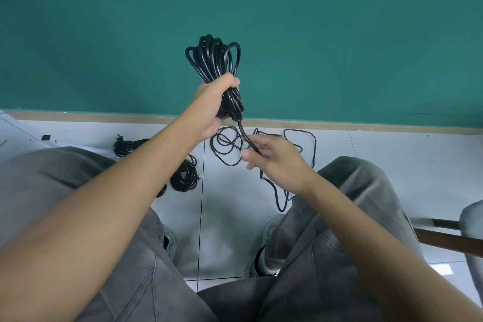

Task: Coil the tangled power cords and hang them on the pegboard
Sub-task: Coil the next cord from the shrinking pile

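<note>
Mid-air, black cord bundle, looped, w/ loose tail.

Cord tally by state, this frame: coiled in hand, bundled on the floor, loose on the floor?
Coiled in hand: 1, the held coil, gripped by the left hand; the right hand pinches its tail.
Bundled on floor: 2, far bundle and near bundle.
Loose on floor: 1 tangle; strand count unclear.
Total: 4

We see the left hand raised at the end of a nearly straight bare forearm, fingers curled tight around what it grips, while the right hand sits lower (palm turned inward), its fingertips pinching a strand.
</note>
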`<state>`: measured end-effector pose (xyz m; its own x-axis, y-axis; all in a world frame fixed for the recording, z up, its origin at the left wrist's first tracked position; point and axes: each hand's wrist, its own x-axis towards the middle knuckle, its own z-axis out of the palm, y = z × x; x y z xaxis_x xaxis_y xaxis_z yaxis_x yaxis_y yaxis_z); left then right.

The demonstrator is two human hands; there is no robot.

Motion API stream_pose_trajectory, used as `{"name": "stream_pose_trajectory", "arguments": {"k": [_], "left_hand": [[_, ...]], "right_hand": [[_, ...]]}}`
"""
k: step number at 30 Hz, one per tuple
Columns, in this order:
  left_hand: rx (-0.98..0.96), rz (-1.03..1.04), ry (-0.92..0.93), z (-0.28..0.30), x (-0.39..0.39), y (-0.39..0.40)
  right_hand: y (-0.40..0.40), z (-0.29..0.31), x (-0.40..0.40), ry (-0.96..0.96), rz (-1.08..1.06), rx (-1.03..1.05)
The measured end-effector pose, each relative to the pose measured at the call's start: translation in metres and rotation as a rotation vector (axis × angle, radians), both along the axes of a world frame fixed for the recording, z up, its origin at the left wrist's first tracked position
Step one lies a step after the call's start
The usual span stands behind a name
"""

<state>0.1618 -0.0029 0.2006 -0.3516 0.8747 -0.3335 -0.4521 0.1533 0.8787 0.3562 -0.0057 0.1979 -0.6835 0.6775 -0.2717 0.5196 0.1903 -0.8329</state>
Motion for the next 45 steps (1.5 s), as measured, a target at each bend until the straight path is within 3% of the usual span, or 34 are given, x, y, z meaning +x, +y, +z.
{"name": "stream_pose_trajectory", "arguments": {"k": [4,8,11,15,19,25,30,34,37,45], "left_hand": [[-0.059,-0.033,0.201,-0.003,0.003,0.002],[0.044,-0.269,0.279,-0.003,0.014,-0.002],[0.031,-0.355,0.196,0.001,0.025,-0.011],[0.016,-0.408,-0.072,0.005,0.031,-0.017],[0.052,-0.485,-0.056,0.003,0.033,-0.015],[0.139,-0.417,-0.164,0.003,0.028,-0.013],[0.126,-0.397,-0.144,0.002,0.019,-0.014],[0.063,-0.34,-0.001,-0.002,0.017,-0.014],[0.035,-0.365,0.122,0.002,0.017,-0.013],[0.083,-0.479,0.115,0.008,0.037,-0.021]], "right_hand": [[0.008,0.018,0.005,0.059,-0.027,0.096],[0.022,0.036,0.003,0.166,-0.116,0.212],[0.025,0.043,-0.001,0.261,-0.23,0.258],[0.028,0.051,-0.004,0.276,-0.411,0.312],[0.03,0.056,-0.006,0.266,-0.419,0.272],[0.035,0.033,0.001,0.228,-0.331,0.27],[0.033,-0.003,0.007,0.166,-0.225,-0.027],[0.034,0.005,0.006,0.328,-0.417,-0.118],[0.037,0.031,0.004,0.446,-0.531,-0.076],[0.047,0.066,-0.014,0.545,-0.636,0.006]]}}
